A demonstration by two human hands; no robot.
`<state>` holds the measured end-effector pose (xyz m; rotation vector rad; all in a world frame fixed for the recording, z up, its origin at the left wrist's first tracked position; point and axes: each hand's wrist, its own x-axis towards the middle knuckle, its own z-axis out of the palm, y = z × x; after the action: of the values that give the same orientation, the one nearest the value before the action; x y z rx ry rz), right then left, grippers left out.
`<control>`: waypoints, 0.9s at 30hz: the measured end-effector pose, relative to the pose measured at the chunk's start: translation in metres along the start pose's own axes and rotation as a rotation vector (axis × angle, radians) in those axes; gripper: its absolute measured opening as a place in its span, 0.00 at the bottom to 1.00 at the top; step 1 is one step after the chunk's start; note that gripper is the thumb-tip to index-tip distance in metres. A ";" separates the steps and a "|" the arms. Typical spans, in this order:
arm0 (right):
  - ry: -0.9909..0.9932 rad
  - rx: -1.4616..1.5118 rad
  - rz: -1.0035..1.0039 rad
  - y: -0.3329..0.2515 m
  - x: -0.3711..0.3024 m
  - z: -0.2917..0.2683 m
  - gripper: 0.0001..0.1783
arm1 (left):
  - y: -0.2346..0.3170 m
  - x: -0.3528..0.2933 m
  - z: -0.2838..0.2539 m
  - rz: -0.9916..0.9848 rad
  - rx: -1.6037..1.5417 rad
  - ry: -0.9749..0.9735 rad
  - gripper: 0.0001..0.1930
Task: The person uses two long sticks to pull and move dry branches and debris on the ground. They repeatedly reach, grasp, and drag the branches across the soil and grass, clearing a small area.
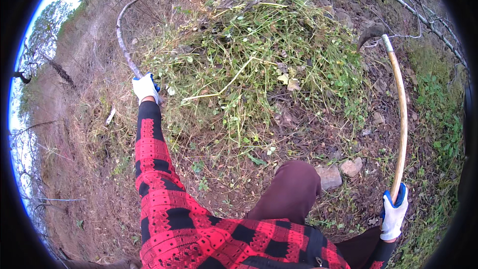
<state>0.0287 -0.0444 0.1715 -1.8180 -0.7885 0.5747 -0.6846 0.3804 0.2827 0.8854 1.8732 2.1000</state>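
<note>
My left hand (145, 88), in a white and blue work glove, is stretched out at the upper left. It is closed round the lower end of a crooked stick (122, 40) that curves up and away. Down at the lower right, my right hand (394, 213), gloved the same way, grips the end of a long wooden handle belonging to a sickle (402, 114). The sickle's dark curved blade points left at the far end. Between both tools lies a heap of cut green stems and leaves (259, 60), with the blade beside its right edge.
Two stones (328, 177) lie by my knee (294, 189). Bare branches (418, 15) cross the upper right, and green weeds (438, 119) grow along the right side. Dry grass slopes away on the left.
</note>
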 end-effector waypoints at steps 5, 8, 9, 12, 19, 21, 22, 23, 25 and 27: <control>-0.031 -0.035 -0.029 0.009 0.003 0.006 0.21 | 0.029 -0.014 0.008 0.093 -0.075 -0.056 0.16; -0.001 -0.133 -0.114 0.007 0.000 0.004 0.20 | 0.013 -0.019 0.031 0.208 0.051 -0.094 0.18; -0.007 -0.169 -0.095 0.005 -0.002 0.002 0.19 | 0.006 -0.016 0.047 0.246 0.198 -0.045 0.20; -0.048 -0.225 0.083 0.000 -0.010 -0.008 0.19 | -0.006 0.011 0.100 0.273 0.717 -0.008 0.20; 0.073 -0.173 0.063 0.026 -0.024 -0.002 0.19 | 0.045 0.063 0.161 0.167 1.240 -0.418 0.17; 0.092 -0.148 0.111 0.034 -0.024 0.002 0.19 | 0.043 0.058 0.156 -0.073 0.915 -0.477 0.14; 0.082 -0.099 0.016 0.037 -0.023 0.002 0.20 | 0.035 0.055 0.149 -0.120 0.751 -0.484 0.13; 0.080 -0.082 0.065 0.037 -0.024 0.001 0.20 | 0.023 0.051 0.140 -0.112 0.613 -0.487 0.10; 0.090 -0.039 0.169 0.035 -0.025 -0.003 0.20 | -0.002 0.046 0.123 -0.137 0.338 -0.496 0.08; 0.082 -0.116 0.119 0.028 -0.025 -0.008 0.17 | -0.034 0.036 0.109 -0.147 0.173 -0.404 0.10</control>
<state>0.0248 -0.0749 0.1486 -1.9923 -0.6738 0.5359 -0.6628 0.4964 0.2636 1.0771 1.8516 1.5518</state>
